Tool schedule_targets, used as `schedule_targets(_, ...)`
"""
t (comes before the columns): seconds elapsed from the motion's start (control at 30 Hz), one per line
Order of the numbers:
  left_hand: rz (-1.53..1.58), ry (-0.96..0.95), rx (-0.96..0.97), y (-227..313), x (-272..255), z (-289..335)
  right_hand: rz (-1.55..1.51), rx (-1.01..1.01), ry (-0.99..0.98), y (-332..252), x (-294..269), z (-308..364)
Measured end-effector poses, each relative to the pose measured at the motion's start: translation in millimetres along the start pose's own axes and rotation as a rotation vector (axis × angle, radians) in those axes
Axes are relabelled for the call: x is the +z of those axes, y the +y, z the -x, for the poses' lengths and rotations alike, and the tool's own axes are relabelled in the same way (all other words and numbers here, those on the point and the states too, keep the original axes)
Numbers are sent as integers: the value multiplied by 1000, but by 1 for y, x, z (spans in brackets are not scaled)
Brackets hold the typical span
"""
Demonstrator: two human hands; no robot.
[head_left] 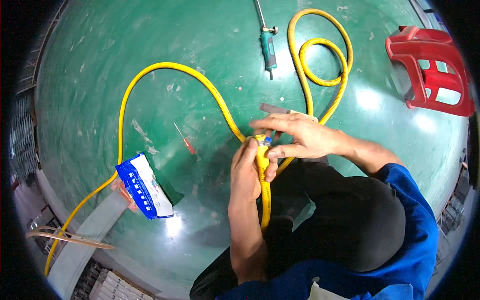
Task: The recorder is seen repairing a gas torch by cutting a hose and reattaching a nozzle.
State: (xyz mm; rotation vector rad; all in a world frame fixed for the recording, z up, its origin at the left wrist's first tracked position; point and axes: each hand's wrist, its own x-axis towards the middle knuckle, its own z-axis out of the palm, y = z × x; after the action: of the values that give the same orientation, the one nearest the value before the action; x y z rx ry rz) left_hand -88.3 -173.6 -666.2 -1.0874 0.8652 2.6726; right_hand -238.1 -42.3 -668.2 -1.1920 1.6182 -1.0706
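So the left hand (246, 170) has its fingers curled snugly round a yellow connector (262, 156), which sits upright on top of a length of yellow hose (266, 200) running down toward the lap. There's a blue bit (268, 140) near the connector's top. The right hand (310, 136) comes in from the other side with thumb and fingers spread fairly wide, fingers reaching over the top and thumb right by the connector's side; can't really tell if it's actually touching.

More yellow hose snakes across the green floor (215, 40), one big bend on the left and a loop up on the right. Between them, further up, lies a torch (268, 50) with a green handle. A little screwdriver (188, 145) with a red handle is left of the hands, then a blue and white packet (145, 187) beyond it, and a red plastic stool (435, 70) is over at upper right
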Motion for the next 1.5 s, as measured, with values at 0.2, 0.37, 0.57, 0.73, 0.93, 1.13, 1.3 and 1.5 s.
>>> schedule_targets(0.2,-202,-155,-95,11,3,15,15,-134,-117,-5,-15,-3)
schedule_targets(0.37,-538,-180,-204,20,1,26,45,-275,-210,-1,-8,3)
schedule_targets(0.57,-1332,-251,287,50,10,67,-141,-331,-86,-26,13,4)
schedule_targets(0.73,-1414,-237,399,35,12,74,-120,-334,18,-23,26,24)
schedule_targets(0.93,-457,-408,-552,51,-6,83,-110,-562,-49,-25,42,23)
schedule_targets(1.13,-342,-362,-626,44,-19,81,-99,-415,-217,-34,42,13)
schedule_targets(1.3,-447,-284,-534,45,-23,80,11,-369,-268,-43,34,-4)
schedule_targets(1.5,-1433,-476,27,64,-4,104,41,-467,-298,-28,50,10)
